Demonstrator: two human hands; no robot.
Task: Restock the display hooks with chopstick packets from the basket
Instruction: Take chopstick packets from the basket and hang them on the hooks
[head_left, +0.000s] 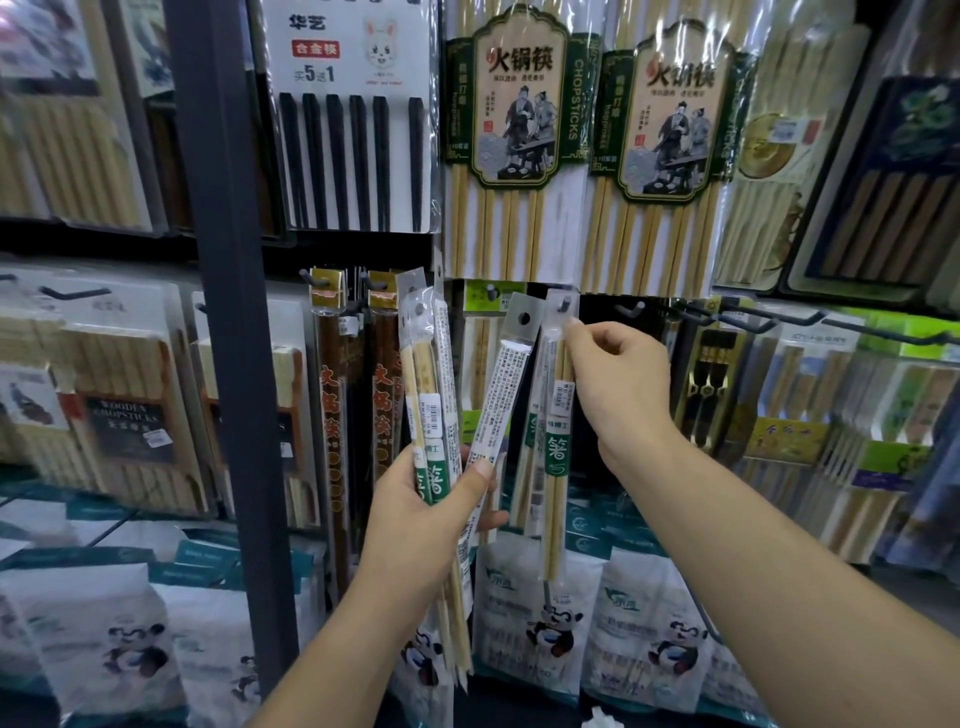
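Bamboo-coloured chopsticks in a clear packet (557, 415) hang straight down in the middle of the head view. The white top tab of the packet sits at a dark display hook (563, 303), whose tip shows at the tab's hole. The right grip (618, 384), a bare hand, pinches this packet just under the tab with thumb and fingertips, so the packet lies at the left side of the grip and hangs below it. The left grip (431, 514) is lower and more to the left. Its fingers are curled around a bundle of packets (428, 374) of the same kind, which stand up from it. One of them leans right, near the hanging packet; I cannot tell if they touch. Large hot-pot chopstick packs (511, 130) hang above, and white panda bags (545, 623) stand below.
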